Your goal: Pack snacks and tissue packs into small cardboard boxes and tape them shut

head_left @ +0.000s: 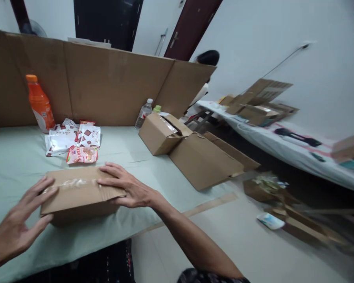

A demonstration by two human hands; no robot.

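A closed cardboard box [76,196] with clear tape along its top lies on the green tablecloth [135,173] in front of me. My left hand [23,220] holds its left end, fingers over the top edge and thumb against the near side. At the opposite end, my right hand [126,186] grips the box, with fingers on top and thumb near the front corner. Just behind the box lie a pink snack packet [82,155] and several white packets with brown squares [60,142]. An orange drink bottle [41,103] stands beyond them.
A tall cardboard panel [115,82] walls off the table's back. To the right sits an open cardboard box [157,135] with flaps spread, near a clear water bottle [144,114]. Floor boxes [301,226] and another table [253,135] are farther right. A person's head [209,58] shows behind the panel.
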